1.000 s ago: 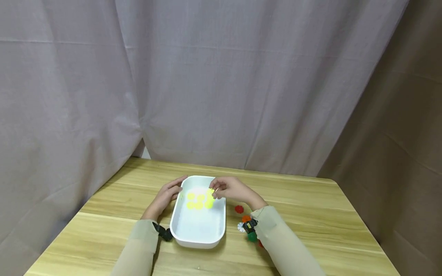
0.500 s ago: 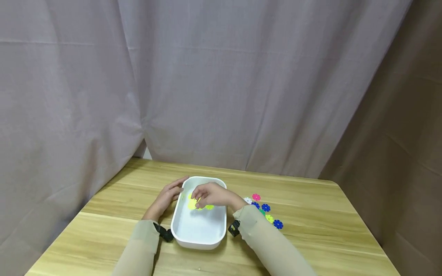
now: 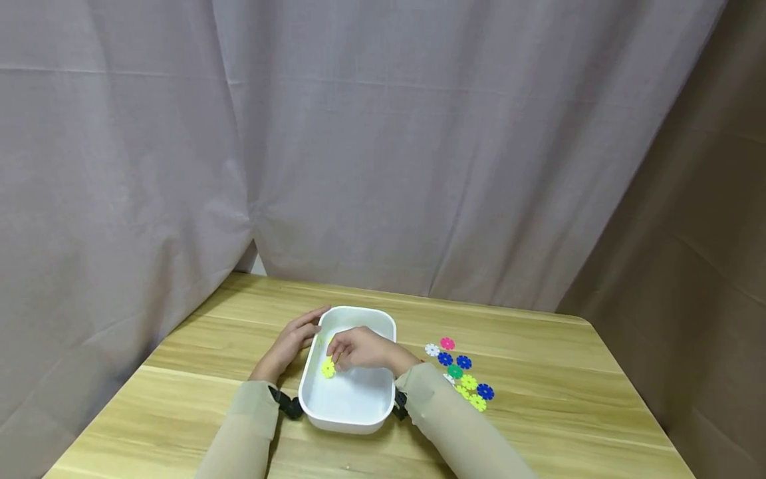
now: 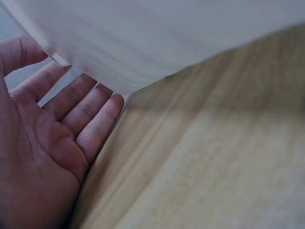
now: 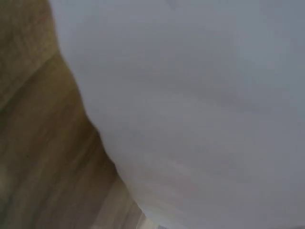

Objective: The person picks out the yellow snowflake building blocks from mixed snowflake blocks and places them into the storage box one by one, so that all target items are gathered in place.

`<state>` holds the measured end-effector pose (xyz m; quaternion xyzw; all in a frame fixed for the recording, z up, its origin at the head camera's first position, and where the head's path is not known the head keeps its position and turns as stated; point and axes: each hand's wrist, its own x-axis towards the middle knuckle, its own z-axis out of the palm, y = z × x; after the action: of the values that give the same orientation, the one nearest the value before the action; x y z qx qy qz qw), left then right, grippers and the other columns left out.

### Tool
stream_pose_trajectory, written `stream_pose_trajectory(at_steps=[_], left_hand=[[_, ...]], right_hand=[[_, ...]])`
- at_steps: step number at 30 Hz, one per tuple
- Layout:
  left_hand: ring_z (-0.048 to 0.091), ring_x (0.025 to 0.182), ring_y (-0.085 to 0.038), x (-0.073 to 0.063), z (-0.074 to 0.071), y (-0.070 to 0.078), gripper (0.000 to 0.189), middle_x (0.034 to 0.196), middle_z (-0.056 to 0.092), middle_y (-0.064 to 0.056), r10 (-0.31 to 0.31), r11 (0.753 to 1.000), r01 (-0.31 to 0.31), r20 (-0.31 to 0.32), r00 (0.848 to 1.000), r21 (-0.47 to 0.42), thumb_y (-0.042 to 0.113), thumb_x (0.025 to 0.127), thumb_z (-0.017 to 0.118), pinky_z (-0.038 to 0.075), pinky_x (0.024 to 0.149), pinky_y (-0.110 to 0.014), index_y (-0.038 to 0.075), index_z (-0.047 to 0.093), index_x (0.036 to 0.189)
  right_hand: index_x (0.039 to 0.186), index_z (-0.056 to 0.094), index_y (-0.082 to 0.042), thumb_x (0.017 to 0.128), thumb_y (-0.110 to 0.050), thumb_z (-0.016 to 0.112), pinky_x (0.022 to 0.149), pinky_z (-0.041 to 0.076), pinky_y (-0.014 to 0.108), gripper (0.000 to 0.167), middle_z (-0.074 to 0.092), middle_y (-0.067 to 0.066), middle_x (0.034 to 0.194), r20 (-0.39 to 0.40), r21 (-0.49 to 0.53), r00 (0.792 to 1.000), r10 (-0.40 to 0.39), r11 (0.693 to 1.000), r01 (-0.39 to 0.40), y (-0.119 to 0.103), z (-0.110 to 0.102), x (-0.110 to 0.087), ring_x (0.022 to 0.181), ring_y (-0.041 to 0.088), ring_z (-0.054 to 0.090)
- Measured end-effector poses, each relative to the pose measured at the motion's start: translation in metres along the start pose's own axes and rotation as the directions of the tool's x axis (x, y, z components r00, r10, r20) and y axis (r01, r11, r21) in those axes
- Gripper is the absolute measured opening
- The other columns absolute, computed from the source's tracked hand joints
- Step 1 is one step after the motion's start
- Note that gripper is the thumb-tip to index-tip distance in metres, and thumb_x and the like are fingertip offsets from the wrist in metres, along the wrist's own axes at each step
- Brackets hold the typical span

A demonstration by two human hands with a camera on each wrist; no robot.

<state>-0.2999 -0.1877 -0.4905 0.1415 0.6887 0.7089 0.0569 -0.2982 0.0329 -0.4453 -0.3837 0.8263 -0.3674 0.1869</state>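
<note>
White tray (image 3: 359, 402) | coloured discs (image 3: 455, 371) beside it, partly behind right sleeve (image 3: 457, 426)

No readable text, labels or numbers: white tray (image 3: 353, 404), coloured discs (image 3: 455, 371) at its 3 o'clock, black wrist straps (image 3: 286, 403) all illegible or plain.

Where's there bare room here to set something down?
The wooden table is bare right of the flower-shaped discs, left of the left hand, and between the white tray and the curtain; so is the tray's near end. It's crowded right of the tray, with discs and the right sleeve, and farther inside, around the right hand and yellow disc.
</note>
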Motion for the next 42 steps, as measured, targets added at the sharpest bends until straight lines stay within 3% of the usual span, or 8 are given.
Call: stream_pose_trajectory(at_steps=[5,17,28,36,42], left_hand=[[0.052,0.131,-0.033,0.000,0.001,0.001,0.054,0.150,0.048,-0.017,-0.003,1.000,0.003,-0.010,1.000,0.020,0.012,0.096,0.050,0.050,0.101,-0.038,0.013,0.050,0.150],[0.051,0.133,-0.033,0.001,0.001,0.001,0.053,0.151,0.047,-0.015,-0.005,1.000,0.005,-0.008,1.000,0.018,0.013,0.097,0.050,0.048,0.104,-0.041,0.014,0.050,0.150],[0.051,0.132,-0.030,0.001,0.000,-0.001,0.053,0.151,0.047,-0.016,-0.009,1.000,0.009,-0.014,1.000,-0.003,0.012,0.096,0.051,0.050,0.101,-0.037,0.012,0.050,0.150],[0.052,0.131,-0.030,0.002,0.001,0.000,0.054,0.152,0.046,-0.015,-0.022,1.000,0.022,-0.031,0.999,-0.002,0.012,0.096,0.053,0.051,0.100,-0.037,0.013,0.050,0.149],[0.053,0.130,-0.033,0.000,0.003,0.000,0.053,0.150,0.048,-0.016,-0.025,1.000,0.025,-0.029,0.999,-0.004,0.013,0.096,0.053,0.050,0.101,-0.040,0.014,0.050,0.149]], right_hand=[[0.103,0.071,-0.001,0.083,0.004,0.073,0.074,0.055,0.021,0.021,0.073,0.001,0.088,0.009,-0.001,1.000,-0.009,1.000,0.009,-0.001,0.000,-0.001,0.080,0.005,0.067],[0.104,0.071,-0.003,0.086,0.001,0.072,0.079,0.054,0.021,0.019,0.073,-0.002,0.090,-0.002,-0.046,0.999,-0.041,0.998,0.041,-0.002,-0.001,-0.001,0.083,0.003,0.066],[0.111,0.070,0.000,0.091,-0.010,0.074,0.083,0.055,0.022,0.023,0.074,-0.001,0.095,-0.093,-0.070,0.986,-0.136,0.989,0.130,-0.015,-0.011,-0.007,0.089,0.004,0.067],[0.108,0.071,-0.017,0.093,-0.017,0.073,0.082,0.056,0.026,0.015,0.072,-0.008,0.094,-0.188,-0.063,0.976,-0.113,0.993,0.103,-0.025,-0.033,-0.034,0.090,0.007,0.067],[0.110,0.072,-0.017,0.094,-0.022,0.072,0.085,0.056,0.030,0.016,0.072,-0.004,0.097,-0.297,0.022,0.951,-0.087,0.995,0.098,-0.016,-0.046,-0.072,0.092,0.014,0.068]])
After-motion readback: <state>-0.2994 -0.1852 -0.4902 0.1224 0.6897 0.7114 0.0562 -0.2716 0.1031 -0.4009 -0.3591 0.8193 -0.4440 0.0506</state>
